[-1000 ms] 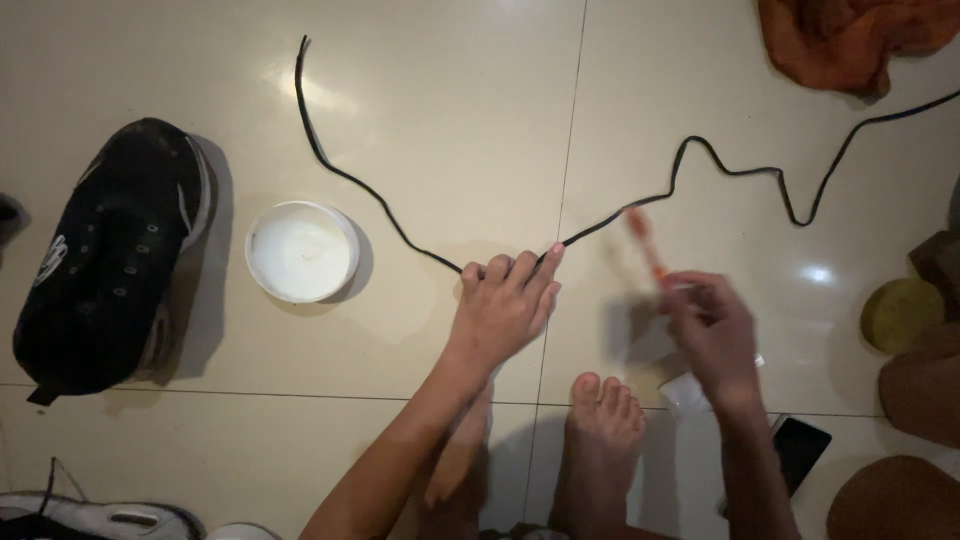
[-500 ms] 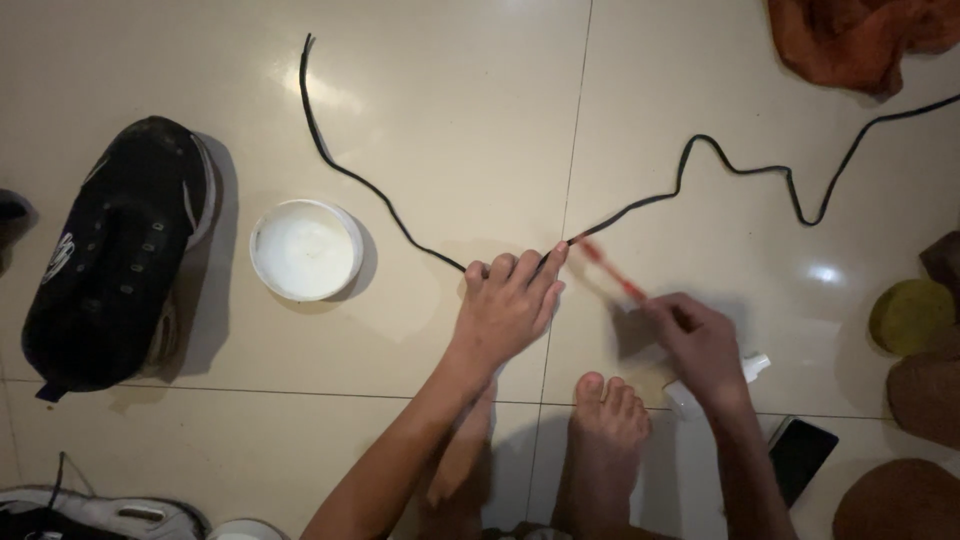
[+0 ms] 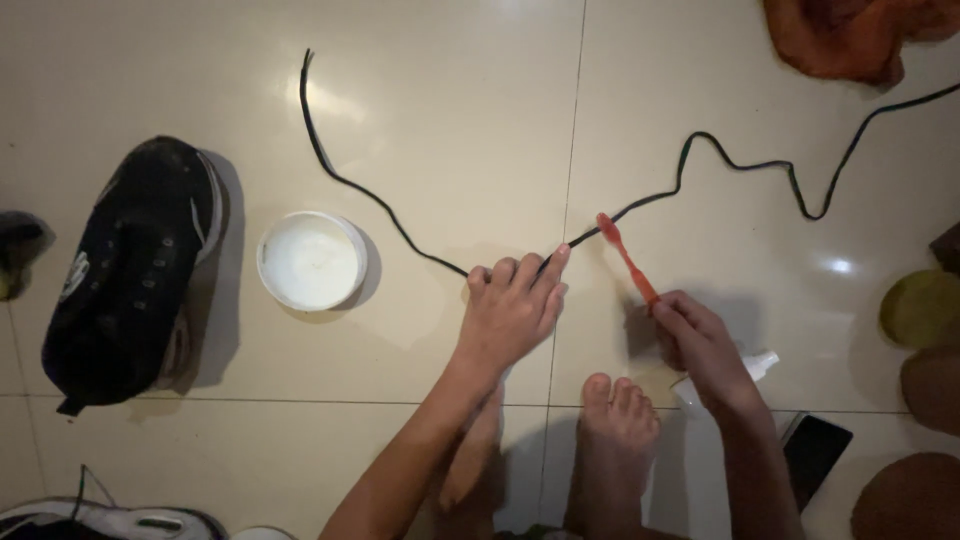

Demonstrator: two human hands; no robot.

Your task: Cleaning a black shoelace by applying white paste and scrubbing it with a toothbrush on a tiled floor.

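Observation:
A long black shoelace (image 3: 360,190) winds across the tiled floor from upper left to upper right. My left hand (image 3: 512,308) lies flat on the lace near the middle, fingers pinning it to the tile. My right hand (image 3: 700,342) grips an orange toothbrush (image 3: 626,257) by its handle, with the bristle end touching the lace just right of my left fingertips. A white round bowl (image 3: 311,259) of whitish liquid stands left of my left hand. A black sneaker (image 3: 130,270) lies further left.
My two bare feet (image 3: 615,440) rest below the hands. A small white bottle (image 3: 760,366) and a dark phone (image 3: 815,447) lie by my right wrist. An orange cloth (image 3: 850,35) sits top right. Round yellowish and brown objects (image 3: 920,310) line the right edge. Another shoe (image 3: 110,522) shows bottom left.
My right hand has swung the toothbrush leftward and down until its head meets the lace beside my left fingers. My left hand has stayed on the lace.

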